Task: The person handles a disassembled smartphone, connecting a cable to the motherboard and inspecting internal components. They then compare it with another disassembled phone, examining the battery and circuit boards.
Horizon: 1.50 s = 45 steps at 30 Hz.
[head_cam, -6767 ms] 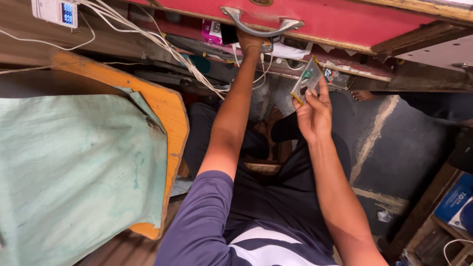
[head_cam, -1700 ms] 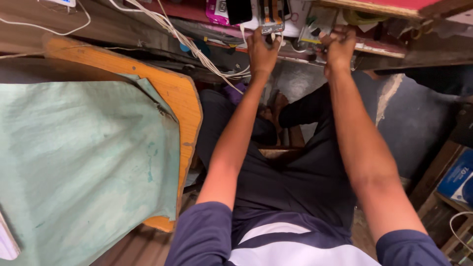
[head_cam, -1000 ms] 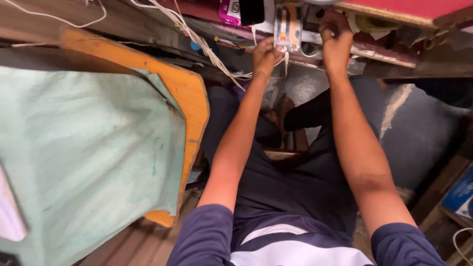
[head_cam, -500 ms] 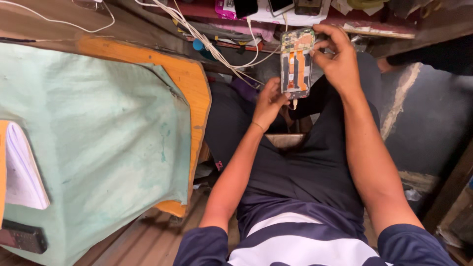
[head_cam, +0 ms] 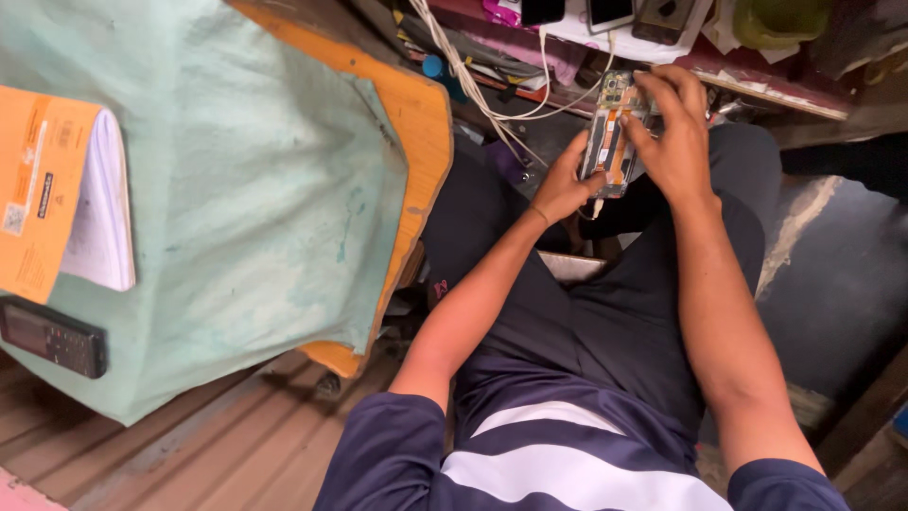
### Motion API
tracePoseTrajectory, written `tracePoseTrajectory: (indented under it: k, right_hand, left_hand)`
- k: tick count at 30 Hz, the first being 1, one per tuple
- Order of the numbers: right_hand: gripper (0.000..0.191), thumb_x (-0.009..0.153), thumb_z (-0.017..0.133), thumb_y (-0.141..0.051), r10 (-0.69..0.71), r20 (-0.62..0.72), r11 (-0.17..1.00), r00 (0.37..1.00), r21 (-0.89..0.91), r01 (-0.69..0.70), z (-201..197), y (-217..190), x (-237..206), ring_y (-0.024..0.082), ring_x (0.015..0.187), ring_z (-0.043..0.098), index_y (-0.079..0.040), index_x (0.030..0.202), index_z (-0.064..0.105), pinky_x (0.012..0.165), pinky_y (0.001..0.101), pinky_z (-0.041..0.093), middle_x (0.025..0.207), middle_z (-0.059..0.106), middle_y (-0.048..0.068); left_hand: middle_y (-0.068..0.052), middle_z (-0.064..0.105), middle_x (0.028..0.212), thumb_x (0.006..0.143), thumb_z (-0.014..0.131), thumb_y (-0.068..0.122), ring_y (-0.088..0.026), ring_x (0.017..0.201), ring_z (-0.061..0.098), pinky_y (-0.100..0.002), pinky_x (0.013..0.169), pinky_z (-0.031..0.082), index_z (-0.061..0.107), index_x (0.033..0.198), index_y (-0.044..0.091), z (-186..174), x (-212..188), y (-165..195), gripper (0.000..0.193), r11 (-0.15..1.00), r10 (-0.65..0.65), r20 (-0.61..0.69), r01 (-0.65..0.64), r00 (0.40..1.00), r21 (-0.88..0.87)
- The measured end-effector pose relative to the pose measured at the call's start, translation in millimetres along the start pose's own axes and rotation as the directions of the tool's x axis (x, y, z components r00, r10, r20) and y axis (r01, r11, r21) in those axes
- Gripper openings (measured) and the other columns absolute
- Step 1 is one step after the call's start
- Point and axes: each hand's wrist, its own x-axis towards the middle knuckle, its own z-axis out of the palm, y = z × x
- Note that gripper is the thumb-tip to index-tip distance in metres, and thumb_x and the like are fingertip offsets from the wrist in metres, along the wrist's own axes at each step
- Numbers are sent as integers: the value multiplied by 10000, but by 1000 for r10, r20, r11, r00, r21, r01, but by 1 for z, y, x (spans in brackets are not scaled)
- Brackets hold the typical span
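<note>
An opened phone with its back cover off, showing orange and metal inner parts, is held upright above my lap. My left hand grips its lower left edge. My right hand wraps around its right side, fingers on its top and face. A thin white cable hangs from the phone's lower end. I sit with dark trousers and a striped dark shirt.
A wooden table draped with a pale green cloth stands at left, bearing an orange booklet and a dark keypad phone. A cluttered shelf with phones, white cables and a green object lies ahead.
Both hands drew the opened phone down from the shelf toward my lap. The view tilted down and left, bringing the booklet and keypad phone into sight.
</note>
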Motion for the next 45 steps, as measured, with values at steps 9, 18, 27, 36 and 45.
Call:
tracePoseTrajectory:
  k: [9, 18, 27, 36, 45]
  right_hand:
    - [423, 931, 845, -3, 149, 88, 982, 985, 100, -157, -7, 9, -1, 291, 1261, 608, -52, 1303, 650, 1014, 381, 548, 1373, 556, 117]
    - [431, 902, 859, 0, 122, 103, 981, 987, 138, -136, -10, 13, 1, 256, 1184, 589, -66, 1268, 641, 931, 363, 540, 1305, 512, 99]
    - [383, 907, 842, 0, 84, 62, 992, 995, 88, -89, -10, 16, -3, 298, 1202, 568, -33, 1146, 545, 960, 404, 519, 1279, 538, 105]
    - [195, 995, 767, 43, -51, -41, 992, 998, 114, 56, -11, 10, -6, 286, 1150, 615, -37, 1140, 663, 997, 400, 509, 1174, 640, 94]
    - [150, 973, 801, 49, -153, 13, 985, 988, 80, 152, -5, 9, -6, 261, 1152, 609, -47, 1055, 721, 986, 387, 520, 1157, 651, 63]
  left_hand:
    - [-125, 741, 1072, 806, 733, 97, -211, 968, 713, -339, 885, 556, 512, 1443, 102, -6, -3, 6, 674, 977, -81, -19, 83, 997, 196]
    - [-183, 716, 1208, 797, 738, 104, -267, 1105, 714, -359, 941, 545, 451, 1500, 86, -5, -1, -18, 760, 966, -10, -21, 15, 1000, 259]
    - [-178, 710, 1271, 834, 747, 63, -235, 1136, 706, -341, 973, 538, 429, 1509, 31, -5, -1, -22, 747, 973, -4, -3, 5, 1000, 230]
    - [-107, 665, 1257, 899, 719, -115, -161, 1143, 639, -309, 979, 534, 467, 1470, -6, -6, 6, -27, 634, 980, 66, 10, -63, 998, -191]
    - [-99, 672, 1206, 891, 695, -108, -164, 1090, 667, -322, 923, 567, 464, 1439, 5, -10, 6, -24, 606, 947, -2, -12, -2, 1000, -322]
